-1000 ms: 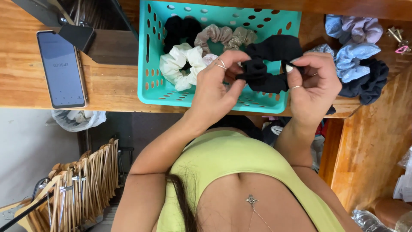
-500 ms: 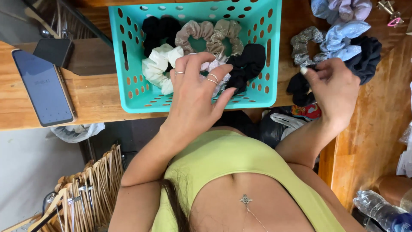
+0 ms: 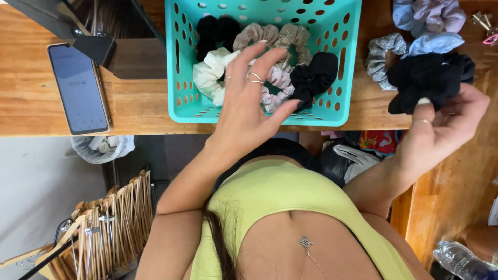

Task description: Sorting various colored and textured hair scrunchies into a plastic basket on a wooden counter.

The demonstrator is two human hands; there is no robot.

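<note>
The black scrunchie [image 3: 316,78] now lies in the blue basket [image 3: 345,62], on the right side by the other scrunchies. A moment ago both hands held it. The left hand [image 3: 249,111] hangs over the basket, its fingers [image 3: 259,59] spread wide and holding nothing. The right hand [image 3: 441,129] has moved right to the pile on the bench [image 3: 140,106], and its fingers pinch a dark scrunchie [image 3: 423,80].

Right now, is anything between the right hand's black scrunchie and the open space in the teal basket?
Partly. The left hand hovers over the front of the teal basket, above its scrunchies. The right hand holds the black scrunchie outside the basket's right wall; the back of the basket looks open.
</note>
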